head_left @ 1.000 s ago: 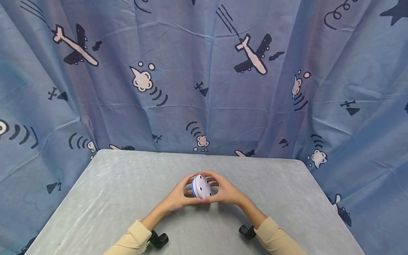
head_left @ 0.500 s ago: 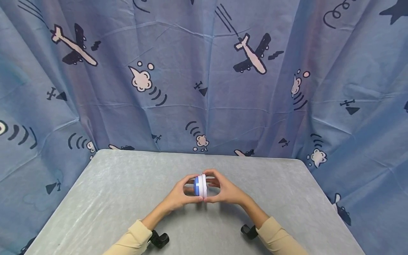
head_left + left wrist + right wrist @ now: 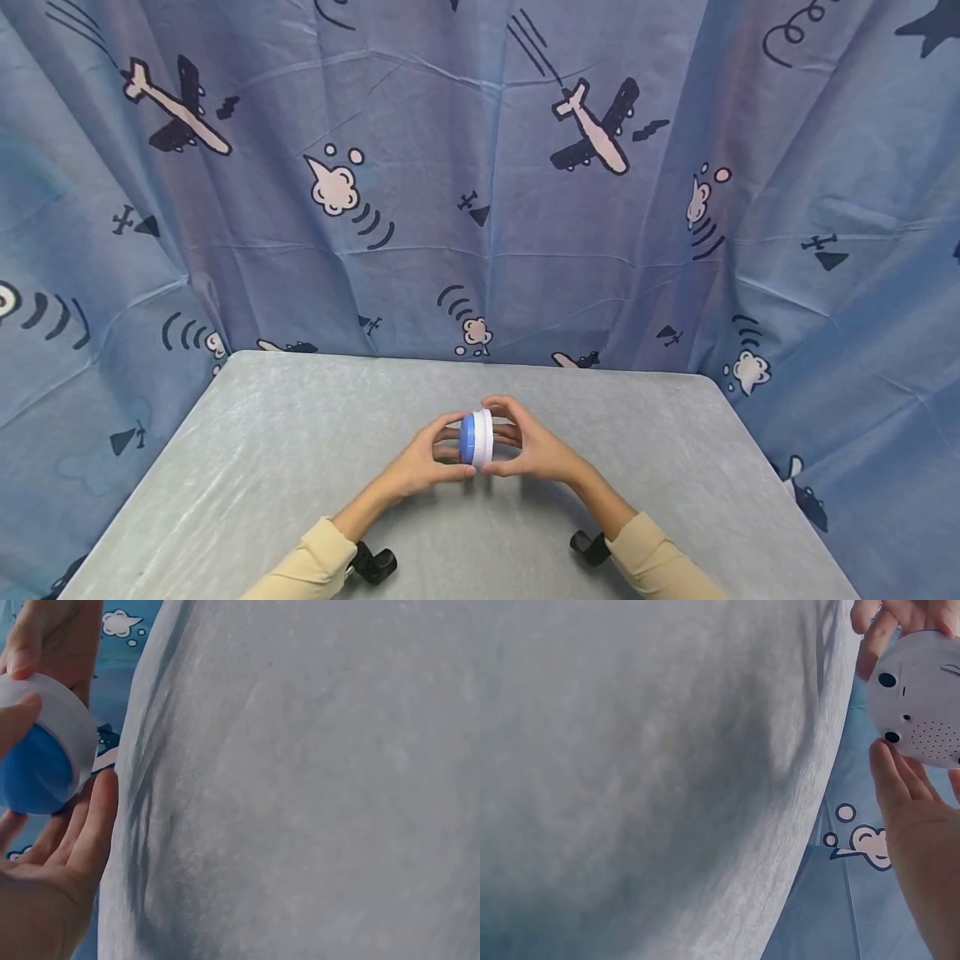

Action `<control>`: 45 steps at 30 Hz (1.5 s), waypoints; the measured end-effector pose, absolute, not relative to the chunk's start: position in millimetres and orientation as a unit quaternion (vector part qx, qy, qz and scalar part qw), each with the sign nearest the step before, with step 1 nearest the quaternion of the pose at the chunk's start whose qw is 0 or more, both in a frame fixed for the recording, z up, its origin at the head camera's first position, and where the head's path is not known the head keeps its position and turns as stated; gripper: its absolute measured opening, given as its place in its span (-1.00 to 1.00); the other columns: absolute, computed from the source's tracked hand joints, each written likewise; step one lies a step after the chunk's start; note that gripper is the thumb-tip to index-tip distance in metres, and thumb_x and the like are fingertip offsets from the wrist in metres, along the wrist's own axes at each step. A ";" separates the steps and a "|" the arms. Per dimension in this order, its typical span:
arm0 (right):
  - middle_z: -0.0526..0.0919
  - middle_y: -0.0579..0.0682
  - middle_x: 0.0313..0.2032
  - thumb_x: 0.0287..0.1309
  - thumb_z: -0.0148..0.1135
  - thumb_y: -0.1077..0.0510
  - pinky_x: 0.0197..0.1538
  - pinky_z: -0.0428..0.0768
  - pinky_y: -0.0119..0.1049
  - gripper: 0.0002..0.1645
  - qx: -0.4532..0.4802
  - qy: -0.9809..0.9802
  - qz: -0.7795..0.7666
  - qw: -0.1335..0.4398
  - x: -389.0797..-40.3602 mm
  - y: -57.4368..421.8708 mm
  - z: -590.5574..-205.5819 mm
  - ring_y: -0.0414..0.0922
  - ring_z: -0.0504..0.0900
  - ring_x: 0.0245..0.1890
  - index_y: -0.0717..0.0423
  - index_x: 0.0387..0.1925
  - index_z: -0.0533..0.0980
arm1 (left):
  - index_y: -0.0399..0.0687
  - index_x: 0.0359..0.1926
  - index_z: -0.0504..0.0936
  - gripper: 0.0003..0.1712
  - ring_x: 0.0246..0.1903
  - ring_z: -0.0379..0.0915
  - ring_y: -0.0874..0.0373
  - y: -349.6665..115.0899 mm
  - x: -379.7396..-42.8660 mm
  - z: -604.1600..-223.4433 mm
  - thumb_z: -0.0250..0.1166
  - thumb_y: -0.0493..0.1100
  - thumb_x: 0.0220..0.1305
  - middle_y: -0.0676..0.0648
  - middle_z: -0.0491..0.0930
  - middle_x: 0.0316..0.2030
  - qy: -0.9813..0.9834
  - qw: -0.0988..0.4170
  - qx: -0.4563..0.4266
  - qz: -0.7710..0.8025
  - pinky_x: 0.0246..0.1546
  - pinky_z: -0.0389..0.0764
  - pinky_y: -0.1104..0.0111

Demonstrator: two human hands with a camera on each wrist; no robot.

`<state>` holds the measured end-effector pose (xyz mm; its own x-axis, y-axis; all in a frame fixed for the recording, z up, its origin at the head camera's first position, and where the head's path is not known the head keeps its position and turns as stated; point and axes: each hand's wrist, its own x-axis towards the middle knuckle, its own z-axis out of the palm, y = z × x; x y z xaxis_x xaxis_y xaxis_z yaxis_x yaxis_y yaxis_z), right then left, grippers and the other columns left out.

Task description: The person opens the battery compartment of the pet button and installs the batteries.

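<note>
A round white device with a blue domed face stands on edge between my two hands, above the table. My left hand grips it from the left, thumb at the near rim and fingers at the far rim. From the other side my right hand holds the white rim between thumb and fingertips. In the left wrist view the smooth blue dome sits inside the white ring. The right wrist view shows the device's white underside, with dark round feet and a patch of small holes.
The table has a pale grey cover with rounded far corners. Behind and beside it hangs a blue curtain printed with airplanes and clouds. A black wrist mount sits under the left sleeve, another under the right.
The device has turned so its dotted white underside faces away from the head view and its blue dome shows more. Both hands keep their hold; the right has shifted slightly right.
</note>
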<state>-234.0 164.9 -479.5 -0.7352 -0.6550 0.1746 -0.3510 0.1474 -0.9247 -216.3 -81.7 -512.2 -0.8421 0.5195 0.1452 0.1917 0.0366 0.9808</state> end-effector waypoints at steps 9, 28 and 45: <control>0.32 0.15 0.30 0.04 0.57 0.32 0.29 0.43 -0.15 0.00 -0.347 0.747 -0.547 0.148 -234.5 166.3 -477.3 0.09 0.42 0.30 0.30 0.40 0.17 | -0.19 0.41 0.37 -0.13 -0.03 0.57 -0.14 -80.1 -215.6 -514.6 0.57 -0.27 0.11 -0.28 0.50 0.12 0.718 0.078 0.252 0.644 -0.16 0.70 0.19; 0.44 0.05 0.22 0.01 0.63 0.18 0.29 0.44 -0.03 -0.09 -0.308 0.798 -0.501 0.134 -230.9 172.2 -481.5 0.04 0.44 0.28 0.13 0.32 0.29 | -0.21 0.27 0.55 -0.23 0.08 0.51 -0.09 -77.0 -218.7 -513.3 0.65 -0.26 0.00 -0.18 0.50 0.11 0.746 0.022 0.254 0.615 0.03 0.62 0.16; 0.56 0.06 0.19 -0.03 0.66 0.09 0.25 0.46 0.07 -0.14 -0.285 0.825 -0.479 0.098 -243.4 183.4 -492.9 0.08 0.53 0.17 0.21 0.29 0.47 | -0.32 0.21 0.59 -0.28 0.08 0.50 -0.17 -73.4 -241.7 -509.5 0.63 -0.29 0.00 -0.23 0.55 0.09 0.766 0.049 0.279 0.576 0.03 0.62 0.10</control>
